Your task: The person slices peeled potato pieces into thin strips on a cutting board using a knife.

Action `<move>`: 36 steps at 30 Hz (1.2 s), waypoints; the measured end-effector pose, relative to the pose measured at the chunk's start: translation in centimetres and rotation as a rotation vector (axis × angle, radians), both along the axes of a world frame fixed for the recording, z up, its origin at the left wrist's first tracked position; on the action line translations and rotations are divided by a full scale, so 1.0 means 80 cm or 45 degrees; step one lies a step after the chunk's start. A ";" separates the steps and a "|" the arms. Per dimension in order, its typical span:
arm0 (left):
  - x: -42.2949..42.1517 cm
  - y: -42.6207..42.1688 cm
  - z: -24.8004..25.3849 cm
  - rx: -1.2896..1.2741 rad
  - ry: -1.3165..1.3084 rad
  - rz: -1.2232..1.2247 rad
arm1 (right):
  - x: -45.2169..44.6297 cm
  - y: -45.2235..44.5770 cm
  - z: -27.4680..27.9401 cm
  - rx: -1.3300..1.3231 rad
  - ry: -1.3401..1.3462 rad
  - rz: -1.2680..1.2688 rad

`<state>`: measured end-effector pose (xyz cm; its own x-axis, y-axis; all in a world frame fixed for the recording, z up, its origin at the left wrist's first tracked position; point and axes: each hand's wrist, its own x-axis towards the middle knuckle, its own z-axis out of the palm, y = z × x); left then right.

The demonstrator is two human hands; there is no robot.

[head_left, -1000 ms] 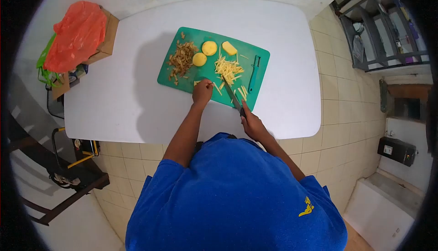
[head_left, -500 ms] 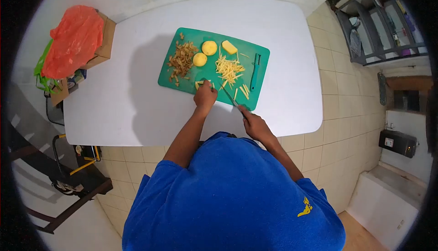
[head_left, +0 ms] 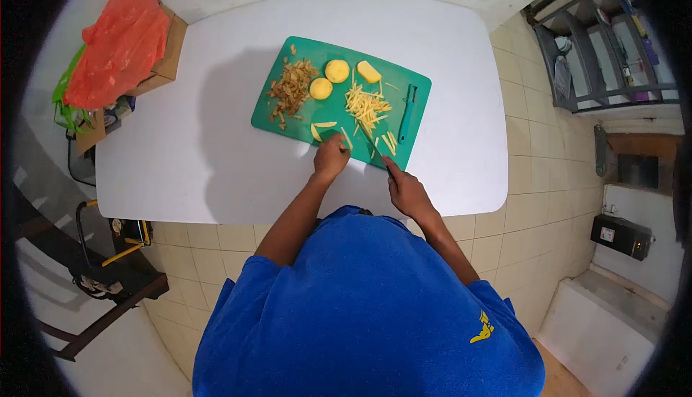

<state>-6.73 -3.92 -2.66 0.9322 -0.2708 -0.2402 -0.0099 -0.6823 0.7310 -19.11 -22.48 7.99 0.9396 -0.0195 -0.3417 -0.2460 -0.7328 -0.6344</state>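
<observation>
At the near edge of the green cutting board (head_left: 288, 136), my left hand (head_left: 331, 157) has its fingers curled together, with a pale potato strip (head_left: 347, 137) at the fingertips. Beside those fingers lie potato slices (head_left: 316, 133). My right hand (head_left: 409, 191) is closed around the handle of a knife (head_left: 378, 148), whose blade points away from me across the board. Beyond the blade is a heap of cut potato sticks (head_left: 366, 107), and a few more sticks (head_left: 390, 142) lie to its right. Two peeled potatoes (head_left: 336, 71) and a cut potato block (head_left: 368, 72) sit farther back.
Brown peelings (head_left: 292, 88) cover the board's left side. A green peeler (head_left: 408, 114) lies along its right side. The board rests on a white table (head_left: 173, 181). A cardboard box (head_left: 171, 47) with a red plastic bag (head_left: 119, 47) stands at the left. Grey shelves (head_left: 595, 43) stand right.
My left hand has drawn back a little from the slices, leaving them more exposed, and a strip now shows at its fingertips. The knife stays in my right hand. The view has shifted slightly.
</observation>
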 end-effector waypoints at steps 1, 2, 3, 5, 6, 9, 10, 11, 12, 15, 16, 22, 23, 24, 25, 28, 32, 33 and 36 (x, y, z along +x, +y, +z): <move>0.000 -0.003 -0.002 -0.037 -0.003 0.009 | 0.002 0.002 0.004 0.006 0.026 0.009; 0.000 -0.007 -0.004 -0.074 -0.007 0.018 | 0.001 0.003 0.004 0.005 0.021 0.018; 0.001 -0.010 -0.003 -0.111 -0.014 0.027 | 0.002 0.005 0.004 0.004 0.013 0.028; 0.002 -0.008 -0.001 -0.135 0.060 0.059 | 0.003 0.007 -0.001 -0.008 -0.005 0.054; 0.002 -0.006 -0.003 -0.146 0.098 0.074 | 0.004 0.008 -0.006 -0.019 -0.016 0.066; 0.006 0.000 -0.004 -0.138 0.115 0.092 | 0.007 0.007 -0.008 -0.041 0.032 0.101; 0.006 0.001 -0.003 -0.123 0.120 0.097 | 0.008 0.008 -0.007 -0.042 0.062 0.112; 0.007 0.001 -0.003 -0.108 0.123 0.101 | 0.009 0.008 -0.009 -0.042 0.060 0.132; 0.008 0.000 -0.001 -0.095 0.125 0.103 | 0.009 0.007 -0.011 -0.044 0.058 0.151; 0.007 -0.004 0.005 -0.048 0.144 0.116 | 0.011 0.007 -0.011 -0.058 0.077 0.178; 0.007 -0.004 0.008 -0.044 0.154 0.117 | 0.013 0.007 -0.010 -0.065 0.086 0.182; 0.006 -0.005 0.017 -0.041 0.170 0.147 | 0.015 0.004 -0.016 -0.074 0.075 0.186; 0.005 -0.007 0.019 -0.053 0.159 0.168 | 0.015 0.004 -0.015 -0.050 0.103 0.176; 0.004 -0.008 0.018 -0.066 0.149 0.188 | 0.017 0.003 -0.007 -0.028 0.131 0.165; 0.004 -0.006 0.007 -0.064 0.118 0.223 | 0.018 0.002 -0.001 -0.007 0.158 0.153; 0.006 0.000 -0.018 -0.071 0.089 0.307 | 0.016 -0.002 0.006 0.048 0.146 0.195; 0.005 0.005 -0.031 -0.095 0.141 0.367 | 0.011 -0.004 -0.004 0.094 0.095 0.180; 0.005 0.005 -0.026 -0.099 0.132 0.375 | 0.012 -0.004 0.000 0.099 0.117 0.152; 0.007 -0.004 -0.005 0.038 0.192 0.345 | 0.010 -0.009 -0.007 0.111 0.065 0.086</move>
